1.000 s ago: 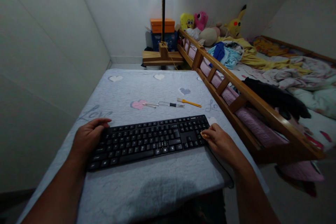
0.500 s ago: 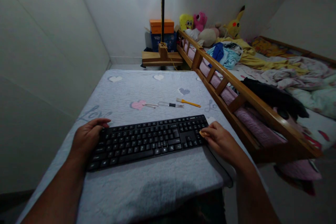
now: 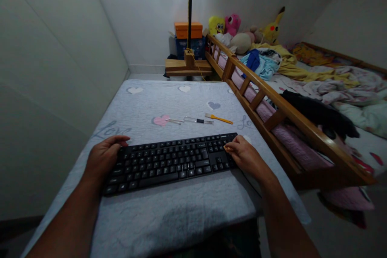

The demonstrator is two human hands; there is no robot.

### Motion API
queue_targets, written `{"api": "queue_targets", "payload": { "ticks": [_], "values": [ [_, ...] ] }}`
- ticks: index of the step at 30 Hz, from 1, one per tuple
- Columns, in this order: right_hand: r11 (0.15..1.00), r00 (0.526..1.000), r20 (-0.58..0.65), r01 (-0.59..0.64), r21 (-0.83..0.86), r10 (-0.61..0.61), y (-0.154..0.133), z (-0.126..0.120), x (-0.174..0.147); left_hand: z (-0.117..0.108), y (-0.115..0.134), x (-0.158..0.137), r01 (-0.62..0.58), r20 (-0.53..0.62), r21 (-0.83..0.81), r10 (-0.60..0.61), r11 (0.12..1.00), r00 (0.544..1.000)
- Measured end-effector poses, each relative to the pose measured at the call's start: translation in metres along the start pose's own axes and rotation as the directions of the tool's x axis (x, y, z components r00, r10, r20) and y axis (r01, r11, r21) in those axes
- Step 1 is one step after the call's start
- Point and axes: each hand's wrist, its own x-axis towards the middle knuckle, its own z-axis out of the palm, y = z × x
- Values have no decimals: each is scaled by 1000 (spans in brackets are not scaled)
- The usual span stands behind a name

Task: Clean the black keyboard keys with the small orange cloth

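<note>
A black computer keyboard (image 3: 163, 161) lies slightly slanted on the cloth-covered table, its cable trailing from the right end. My left hand (image 3: 104, 155) grips the keyboard's left end, with the index finger along the upper corner. Over the number pad, my right hand (image 3: 244, 155) pinches a small orange-yellow piece (image 3: 227, 148) against the keys; most of it is hidden by the fingers, and I cannot tell its material. Beyond the keyboard are thin cotton swabs (image 3: 173, 121), a wire tool with a black grip (image 3: 199, 121) and a yellow-handled brush (image 3: 220, 119).
A pale blue heart-patterned cloth (image 3: 160, 98) covers the table. Along the right runs a wooden bed rail (image 3: 269, 92), with bedding and plush toys behind it. A wooden stand (image 3: 189, 64) with a dark pole and an orange box (image 3: 188, 30) are past the far edge.
My right hand has moved a little left over the number pad, carrying the orange-yellow piece. My left hand stays on the keyboard's end. The whole view has shifted slightly.
</note>
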Motion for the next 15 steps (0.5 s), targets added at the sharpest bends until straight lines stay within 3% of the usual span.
{"api": "queue_targets", "payload": {
  "ticks": [9, 15],
  "values": [
    [999, 998, 65, -2, 35, 0, -6, -4, -45, 0, 3, -1, -1, 4, 1, 1, 1000, 1000],
    [998, 992, 127, -10, 59, 3, -4, -13, -56, -1, 7, -3, -1, 7, -12, 1, 1000, 1000]
  ]
}}
